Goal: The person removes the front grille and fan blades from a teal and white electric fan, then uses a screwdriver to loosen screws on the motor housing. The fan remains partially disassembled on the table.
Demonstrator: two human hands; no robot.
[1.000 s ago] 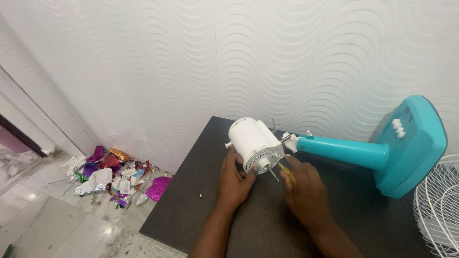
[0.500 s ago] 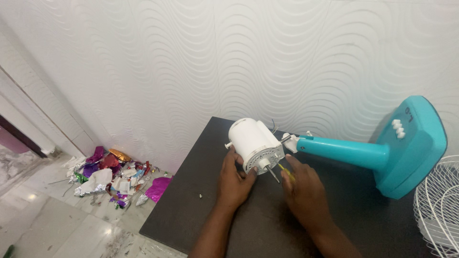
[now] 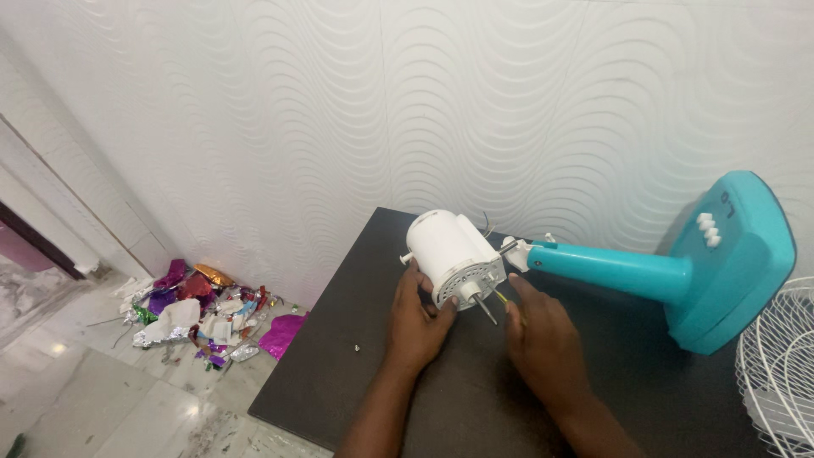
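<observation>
— Where was the white fan motor [image 3: 449, 253]?
— Near the table's [image 3: 356, 373] far edge, the left hand [image 3: 415, 322] gripping it.
— The right hand [image 3: 543, 343]?
— Closed around a yellow screwdriver [image 3: 511, 307] beside the motor.

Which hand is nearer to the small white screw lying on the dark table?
Left. The left hand, resting against the white motor housing, is just right of the screw. The right hand is farther right, beyond the motor shaft.
</observation>
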